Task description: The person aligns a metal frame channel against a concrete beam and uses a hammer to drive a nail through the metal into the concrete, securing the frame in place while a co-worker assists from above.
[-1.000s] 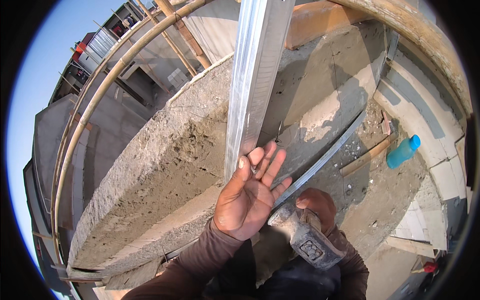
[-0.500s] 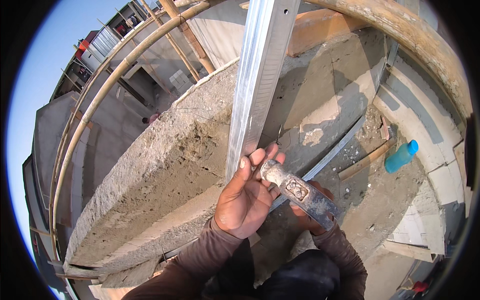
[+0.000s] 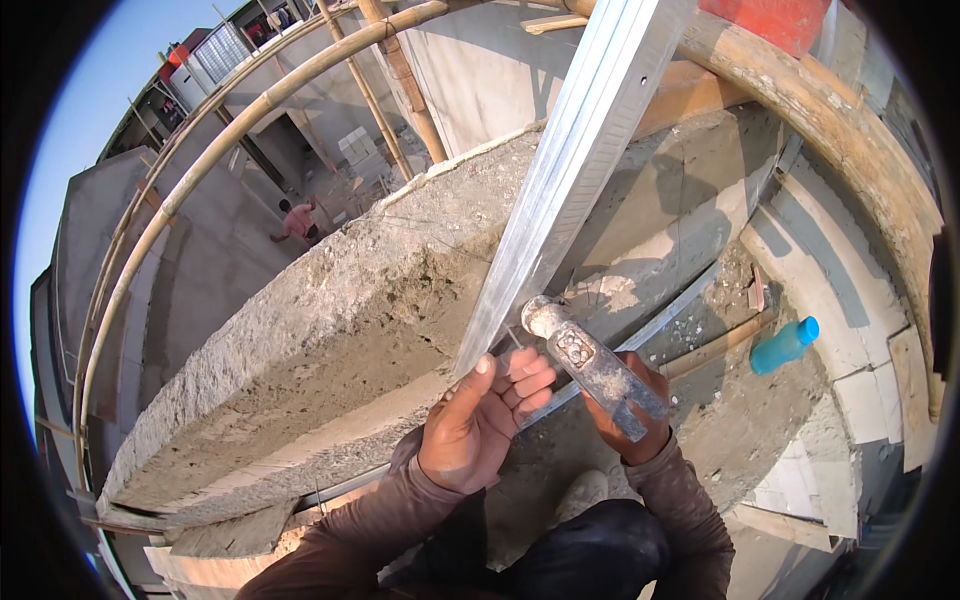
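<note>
A claw hammer (image 3: 600, 370) with a scuffed, worn head is gripped in my right hand (image 3: 640, 410), mostly behind the head. The rounded striking face lies against or just beside the lower part of a long silvery metal channel (image 3: 575, 150), which slants up and away over the concrete. A thin nail (image 3: 514, 338) seems to stick out of the channel near the hammer face. Just below it, my left hand (image 3: 475, 430) is turned palm up with loosely curled fingers, apart from the thumb and holding nothing visible. The thumb tip is close to the channel's lower end.
A rough concrete beam (image 3: 330, 310) runs along my left, with a drop beyond it where a person in pink (image 3: 297, 220) works below. Bamboo poles (image 3: 270, 100) curve around. A blue bottle (image 3: 785, 346) and a wooden strip (image 3: 715, 347) lie at right.
My left fingers have come away from the nail and dropped lower. The hammer face has moved up towards the channel. The view has shifted, showing more of the person below.
</note>
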{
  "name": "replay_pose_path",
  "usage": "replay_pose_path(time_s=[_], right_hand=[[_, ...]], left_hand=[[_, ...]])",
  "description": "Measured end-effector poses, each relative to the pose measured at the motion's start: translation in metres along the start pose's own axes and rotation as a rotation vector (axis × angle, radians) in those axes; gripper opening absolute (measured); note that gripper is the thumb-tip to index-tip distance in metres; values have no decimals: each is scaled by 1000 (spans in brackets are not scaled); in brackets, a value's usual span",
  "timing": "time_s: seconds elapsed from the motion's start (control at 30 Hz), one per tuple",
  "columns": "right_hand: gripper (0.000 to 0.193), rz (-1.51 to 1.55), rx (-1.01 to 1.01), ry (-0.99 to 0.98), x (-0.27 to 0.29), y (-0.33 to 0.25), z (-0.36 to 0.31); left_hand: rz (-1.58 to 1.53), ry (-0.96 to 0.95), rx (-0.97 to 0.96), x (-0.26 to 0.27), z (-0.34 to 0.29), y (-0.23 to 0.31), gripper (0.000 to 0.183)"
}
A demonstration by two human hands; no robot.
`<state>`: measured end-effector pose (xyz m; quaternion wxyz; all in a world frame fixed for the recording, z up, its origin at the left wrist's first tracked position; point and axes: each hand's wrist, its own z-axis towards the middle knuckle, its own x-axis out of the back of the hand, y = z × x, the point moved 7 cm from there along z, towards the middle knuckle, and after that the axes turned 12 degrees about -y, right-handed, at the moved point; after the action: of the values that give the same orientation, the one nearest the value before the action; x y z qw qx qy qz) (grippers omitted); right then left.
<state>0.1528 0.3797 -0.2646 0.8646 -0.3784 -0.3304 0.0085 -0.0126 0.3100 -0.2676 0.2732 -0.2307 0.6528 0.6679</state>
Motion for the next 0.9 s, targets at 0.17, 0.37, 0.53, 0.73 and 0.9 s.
replay_pose_path(time_s=[0.17, 0.37, 0.53, 0.73, 0.9], right_hand=[[42, 36, -63, -21, -3, 10, -2], [29, 109, -108, 26, -15, 19, -4], [28, 158, -125, 46, -21, 25, -6], [57, 225, -71, 44, -28, 32, -6], [44, 58, 65, 86, -28, 27, -12]], left_hand=[[1584, 82, -691, -26, -60, 61, 17], [2155, 331, -866, -58, -49, 91, 92], [2489, 343, -333, -67, -3, 113, 131], [2569, 271, -255, -65, 19, 117, 134], [2551, 279, -272, -67, 18, 116, 129]])
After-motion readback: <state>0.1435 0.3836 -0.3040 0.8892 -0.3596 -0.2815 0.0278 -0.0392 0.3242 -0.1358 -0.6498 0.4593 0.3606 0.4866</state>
